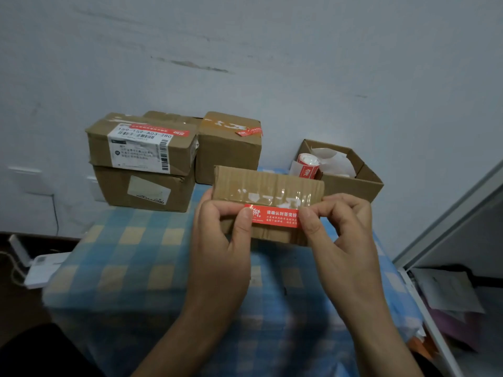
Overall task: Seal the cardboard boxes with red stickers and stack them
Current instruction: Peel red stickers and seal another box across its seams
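A scuffed pale wall (272,50) rises behind a surface covered in a soft blue and tan checked cloth (130,254). At the back left is a stack (141,170) of two taped brown cardboard boxes. The upper one bears a white shipping label and a red strip across its top. A third box (228,151) stands touching the stack's right side, with a crumpled red strip on its lid. At the back right is an open box (351,183), its flaps up, holding white paper (334,161) and a red roll (306,165) at its left wall.

In front of these, hiding part of the third box, is a flat ribbed cardboard box (269,186) with glossy clear tape along its seam. Whether it rests on the cloth cannot be told. A red rectangular sticker (275,216) with white print lies along its near edge, just under the tape. The left hand (220,240) pinches the sticker's left end with its thumb on top, and the right hand (343,235) pinches the right end. Both hands' fingers are curled.
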